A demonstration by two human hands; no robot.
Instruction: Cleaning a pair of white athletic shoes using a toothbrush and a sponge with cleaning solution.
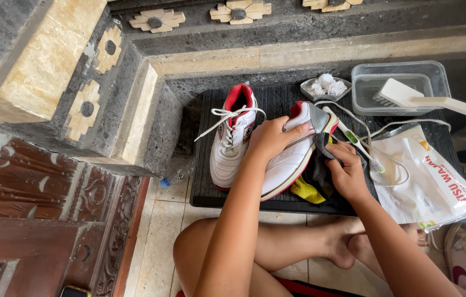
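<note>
Two white-and-red sneakers are lying on the black ribbed mat (277,104). My left hand (270,138) is pressing the tilted sneaker (290,159), grip clasping its upper. My right hand (347,171) is clenching a dark cloth (321,144) against its heel, a yellow rag (305,190) seemingly beneath. The laced sneaker (232,140) is standing just beside, a toothbrush (356,142) nearby.
</note>
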